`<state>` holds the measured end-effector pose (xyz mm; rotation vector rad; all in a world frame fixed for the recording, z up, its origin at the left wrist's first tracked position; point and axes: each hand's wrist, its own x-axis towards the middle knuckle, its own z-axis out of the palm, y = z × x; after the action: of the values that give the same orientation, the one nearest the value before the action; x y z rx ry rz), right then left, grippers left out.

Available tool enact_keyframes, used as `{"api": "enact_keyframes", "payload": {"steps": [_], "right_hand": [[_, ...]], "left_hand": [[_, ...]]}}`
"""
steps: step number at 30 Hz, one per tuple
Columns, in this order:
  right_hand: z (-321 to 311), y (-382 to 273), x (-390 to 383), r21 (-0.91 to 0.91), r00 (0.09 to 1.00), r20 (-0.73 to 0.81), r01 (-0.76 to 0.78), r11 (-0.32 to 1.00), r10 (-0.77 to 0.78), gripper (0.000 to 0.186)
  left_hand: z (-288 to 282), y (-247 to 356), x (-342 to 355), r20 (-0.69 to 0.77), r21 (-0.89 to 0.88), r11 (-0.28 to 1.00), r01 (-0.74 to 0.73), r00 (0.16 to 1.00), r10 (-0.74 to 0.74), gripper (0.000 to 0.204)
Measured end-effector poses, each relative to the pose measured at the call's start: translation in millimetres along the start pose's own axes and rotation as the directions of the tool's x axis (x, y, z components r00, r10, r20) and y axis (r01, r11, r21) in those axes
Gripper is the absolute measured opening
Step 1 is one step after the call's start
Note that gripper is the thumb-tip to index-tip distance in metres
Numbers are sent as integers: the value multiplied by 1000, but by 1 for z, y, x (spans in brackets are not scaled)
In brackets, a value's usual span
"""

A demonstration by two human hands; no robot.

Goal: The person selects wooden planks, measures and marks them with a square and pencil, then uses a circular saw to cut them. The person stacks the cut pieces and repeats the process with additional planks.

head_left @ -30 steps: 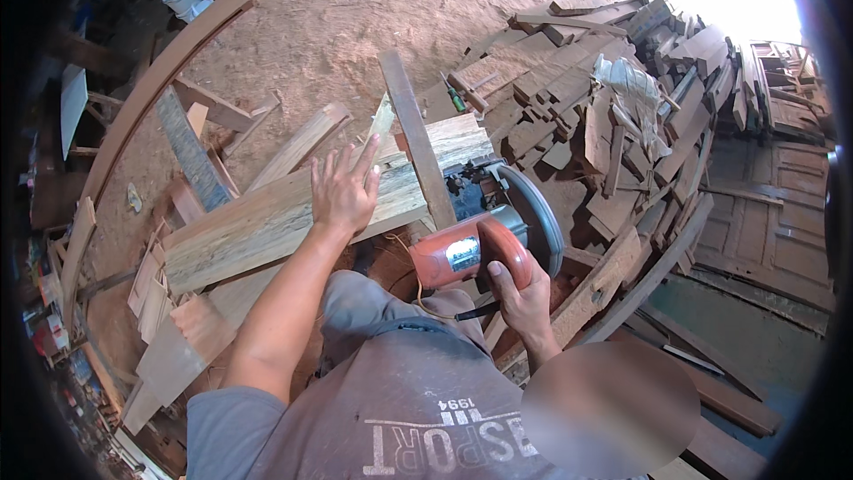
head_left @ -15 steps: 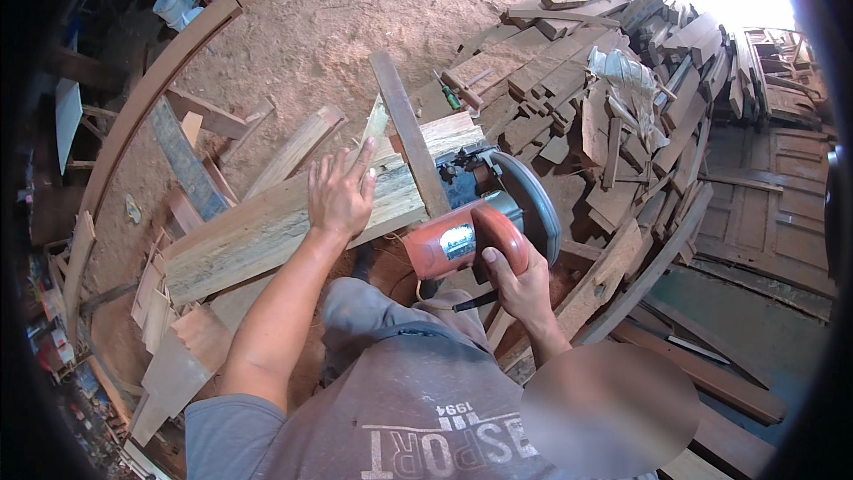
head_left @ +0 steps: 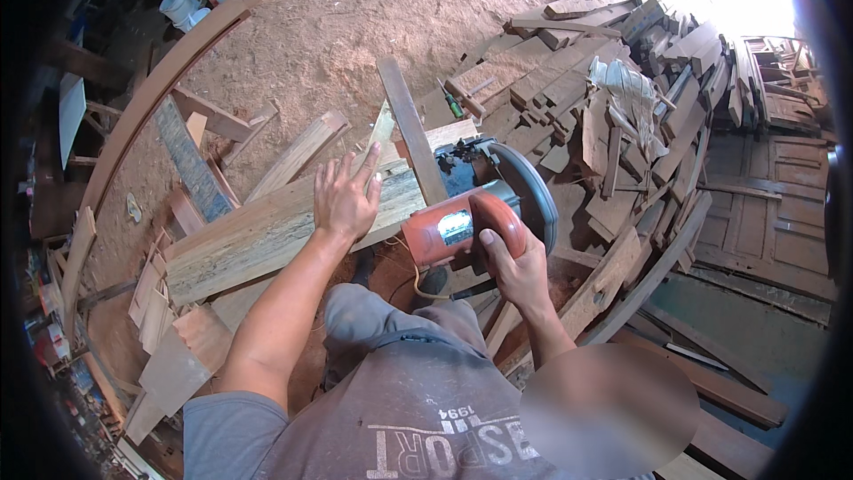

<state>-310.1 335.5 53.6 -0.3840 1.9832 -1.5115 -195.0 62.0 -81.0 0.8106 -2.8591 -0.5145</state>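
My left hand (head_left: 346, 200) lies with fingers spread on a pale rough board (head_left: 213, 262), beside a thin pale strip (head_left: 384, 124). A dark narrow slat (head_left: 404, 107) crosses the board just right of the fingers. My right hand (head_left: 515, 271) grips the rear handle (head_left: 498, 222) of an orange circular saw (head_left: 431, 236), which has a metal blade guard (head_left: 533, 196) and rests at the board's right end, against the slat. A cord hangs from the saw below my right hand. The blade itself is hidden.
Offcuts and planks (head_left: 560, 80) are heaped at the right, with crumpled plastic (head_left: 626, 80) and a green-handled tool (head_left: 453, 102) nearby. Panelled doors (head_left: 773, 222) lie far right. A long curved beam (head_left: 138, 116), buckets (head_left: 182, 4) and loose timber stand left, on a sawdust-covered floor.
The saw in my right hand has crept forward, away from me, covering more of the slat's near end. My left hand stays on the board.
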Motion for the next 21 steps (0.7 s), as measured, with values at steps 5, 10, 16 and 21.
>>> {"api": "enact_keyframes", "payload": {"steps": [5, 10, 16, 21], "right_hand": [[2, 2, 7, 9, 1000, 27, -10, 1000, 10, 44], [5, 1, 16, 14, 999, 24, 37, 999, -38, 43], [9, -1, 28, 29, 1000, 7, 28, 999, -28, 37], [10, 2, 39, 28, 999, 21, 49, 998, -50, 39]], "left_hand": [[0, 1, 0, -19, 10, 1000, -4, 1000, 4, 60], [-2, 1, 0, -7, -15, 1000, -2, 1000, 2, 59], [1, -1, 0, -14, -12, 1000, -1, 1000, 1, 60], [-3, 2, 1, 9, -24, 1000, 6, 1000, -6, 60]]}}
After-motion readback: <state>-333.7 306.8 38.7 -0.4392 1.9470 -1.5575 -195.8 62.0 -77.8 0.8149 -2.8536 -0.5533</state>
